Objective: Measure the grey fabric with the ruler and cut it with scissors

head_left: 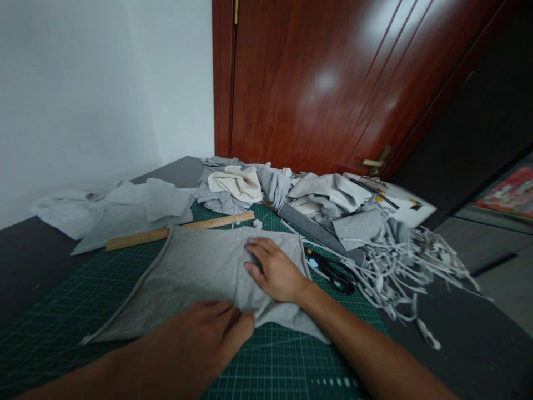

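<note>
A piece of grey knit fabric (200, 261) lies spread out, a little rumpled, with its side edges curling. My right hand (277, 272) rests on its right half, palm down, fingers stretched and the thumb apart. At the near edge of the cloth, my left hand (204, 333) has its fingers closed on the fabric, thumb against the bent index finger. The exact grip is partly hidden behind the back of the hand. Black-handled scissors (333, 270) lie just right of the fabric. Behind it, a wooden ruler (137, 239) is partly covered by the far edge.
A green gridded cutting mat (266, 366) covers much of the dark table (483, 339). Pale cloth pieces (125, 208) lie at the left, heaped fabric scraps (237, 183) at the back. Tangled fabric strips (387, 278) spread at the right. A red-brown door (300, 100) stands behind.
</note>
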The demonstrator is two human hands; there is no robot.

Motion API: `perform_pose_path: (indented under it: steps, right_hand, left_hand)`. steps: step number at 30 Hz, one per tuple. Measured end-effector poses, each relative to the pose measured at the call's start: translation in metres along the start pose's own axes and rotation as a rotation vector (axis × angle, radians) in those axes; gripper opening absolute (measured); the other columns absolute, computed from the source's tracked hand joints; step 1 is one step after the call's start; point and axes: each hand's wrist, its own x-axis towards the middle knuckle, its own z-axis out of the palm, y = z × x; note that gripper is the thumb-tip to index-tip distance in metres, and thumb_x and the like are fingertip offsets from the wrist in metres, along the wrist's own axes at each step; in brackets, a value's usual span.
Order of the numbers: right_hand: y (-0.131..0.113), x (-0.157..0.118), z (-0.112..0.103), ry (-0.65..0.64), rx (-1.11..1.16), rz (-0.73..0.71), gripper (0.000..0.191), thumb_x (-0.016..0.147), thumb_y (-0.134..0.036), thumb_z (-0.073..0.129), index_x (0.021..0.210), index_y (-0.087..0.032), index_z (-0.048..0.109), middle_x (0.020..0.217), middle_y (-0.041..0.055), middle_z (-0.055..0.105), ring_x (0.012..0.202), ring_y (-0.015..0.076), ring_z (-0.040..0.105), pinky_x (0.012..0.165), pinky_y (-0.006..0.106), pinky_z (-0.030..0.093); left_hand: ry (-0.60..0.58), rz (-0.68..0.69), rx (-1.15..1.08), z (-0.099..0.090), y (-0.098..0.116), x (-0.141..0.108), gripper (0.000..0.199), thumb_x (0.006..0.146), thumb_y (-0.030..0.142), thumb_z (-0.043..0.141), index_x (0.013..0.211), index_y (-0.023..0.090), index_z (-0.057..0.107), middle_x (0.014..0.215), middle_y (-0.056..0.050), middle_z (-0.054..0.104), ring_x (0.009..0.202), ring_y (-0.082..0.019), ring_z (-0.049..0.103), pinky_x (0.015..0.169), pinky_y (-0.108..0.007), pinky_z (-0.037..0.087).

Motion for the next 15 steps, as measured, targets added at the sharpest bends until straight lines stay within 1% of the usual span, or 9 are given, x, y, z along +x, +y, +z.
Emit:
perform_pose_path:
  steps: [2, 4, 6, 9, 12, 15]
  right_hand:
    - [0.000, 0.000, 0.000, 0.000, 0.002, -0.004, 0.038, 0.105, -0.025, 0.064, 0.136, -0.005, 0.069, 0.142, 0.0255, 0.071, 0.139, 0.0343, 0.062, 0.124, 0.051, 0.048]
    - [0.001, -0.001, 0.000, -0.003, 0.003, -0.006, 0.038, 0.106, -0.025, 0.064, 0.137, -0.005, 0.069, 0.143, 0.0257, 0.070, 0.139, 0.0341, 0.062, 0.124, 0.051, 0.048]
    - [0.002, -0.002, -0.002, -0.011, 0.006, -0.010, 0.039, 0.106, -0.026, 0.064, 0.137, -0.004, 0.069, 0.144, 0.0263, 0.070, 0.140, 0.0343, 0.062, 0.124, 0.051, 0.048]
    - [0.003, -0.006, -0.007, -0.038, -0.005, -0.006, 0.041, 0.106, -0.027, 0.063, 0.139, -0.003, 0.068, 0.147, 0.0271, 0.068, 0.143, 0.0353, 0.060, 0.125, 0.052, 0.047]
    - [0.000, -0.014, -0.012, -0.089, -0.047, 0.040, 0.044, 0.108, -0.029, 0.062, 0.145, -0.005, 0.065, 0.154, 0.0267, 0.063, 0.149, 0.0349, 0.056, 0.128, 0.053, 0.044]
    - [-0.008, -0.025, -0.018, -0.141, -0.111, 0.106, 0.050, 0.109, -0.031, 0.060, 0.152, -0.006, 0.060, 0.163, 0.0267, 0.055, 0.156, 0.0358, 0.050, 0.132, 0.057, 0.037]
  left_hand:
    - [-0.063, -0.008, -0.015, -0.004, 0.001, 0.000, 0.032, 0.092, -0.002, 0.048, 0.108, 0.020, 0.065, 0.097, -0.003, 0.075, 0.083, -0.022, 0.069, 0.077, -0.037, 0.050]
    - [-0.083, -0.019, -0.041, -0.006, 0.000, -0.001, 0.028, 0.090, -0.002, 0.054, 0.102, 0.022, 0.064, 0.096, -0.001, 0.074, 0.083, -0.022, 0.068, 0.076, -0.036, 0.048]
    - [-0.062, -0.004, -0.084, -0.006, -0.001, -0.001, 0.025, 0.089, 0.001, 0.062, 0.101, 0.023, 0.064, 0.096, 0.001, 0.072, 0.083, -0.021, 0.066, 0.076, -0.035, 0.047]
    - [-0.017, 0.057, -0.117, -0.001, -0.004, -0.005, 0.018, 0.091, 0.012, 0.072, 0.102, 0.025, 0.065, 0.097, 0.002, 0.071, 0.084, -0.020, 0.064, 0.077, -0.035, 0.047]
    - [-0.041, 0.062, -0.145, 0.003, -0.005, -0.007, 0.015, 0.093, 0.017, 0.074, 0.102, 0.025, 0.065, 0.099, 0.002, 0.071, 0.086, -0.021, 0.063, 0.079, -0.036, 0.046]
    - [-0.068, 0.051, -0.196, 0.005, -0.005, -0.008, 0.018, 0.091, 0.013, 0.073, 0.103, 0.025, 0.065, 0.101, 0.002, 0.071, 0.088, -0.021, 0.063, 0.080, -0.035, 0.046]
